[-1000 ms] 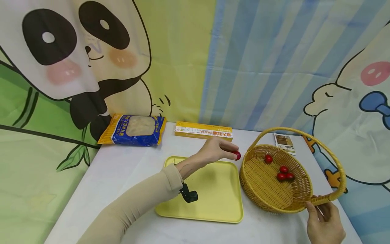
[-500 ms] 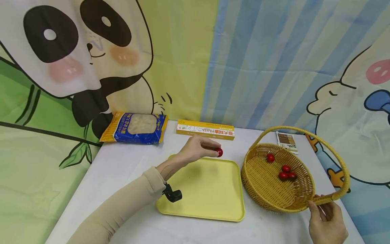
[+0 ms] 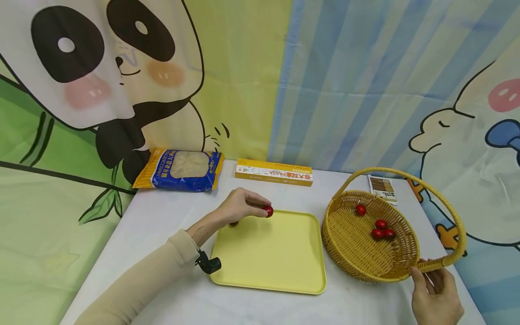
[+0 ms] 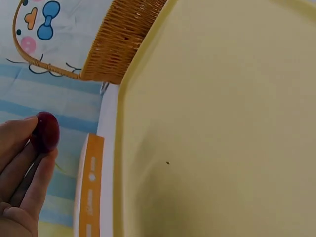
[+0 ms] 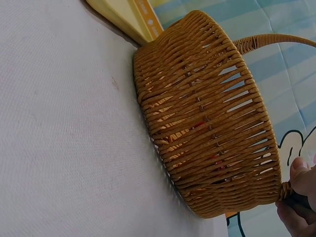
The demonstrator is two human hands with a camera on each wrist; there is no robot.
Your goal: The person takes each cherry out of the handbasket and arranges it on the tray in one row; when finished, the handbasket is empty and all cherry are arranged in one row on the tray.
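In the head view my left hand (image 3: 241,205) is over the far left part of a yellow tray (image 3: 280,289). Thumb and fingertips pinch a small, glossy, dark red oval fruit (image 4: 47,132), held above the tray. Under that wrist a dark reddish thing (image 3: 233,224) peeks out at the tray's far left corner, mostly hidden. My right hand (image 3: 436,295) grips the base of the handle of a round wicker basket (image 3: 345,262) at its near right rim. Several similar red fruits (image 3: 381,224) lie inside the basket.
Behind the tray lies an orange and white pasta box (image 3: 273,172). A blue and yellow pasta bag (image 3: 184,171) rests at the back left. Beyond the basket is a small brown and white packet (image 3: 383,188). A printed curtain (image 3: 325,90) hangs along the table's back.
My left hand has moved left with the red fruit, from beside the basket to over the tray's far left part, and lowered slightly. My right hand keeps its grip on the basket handle.
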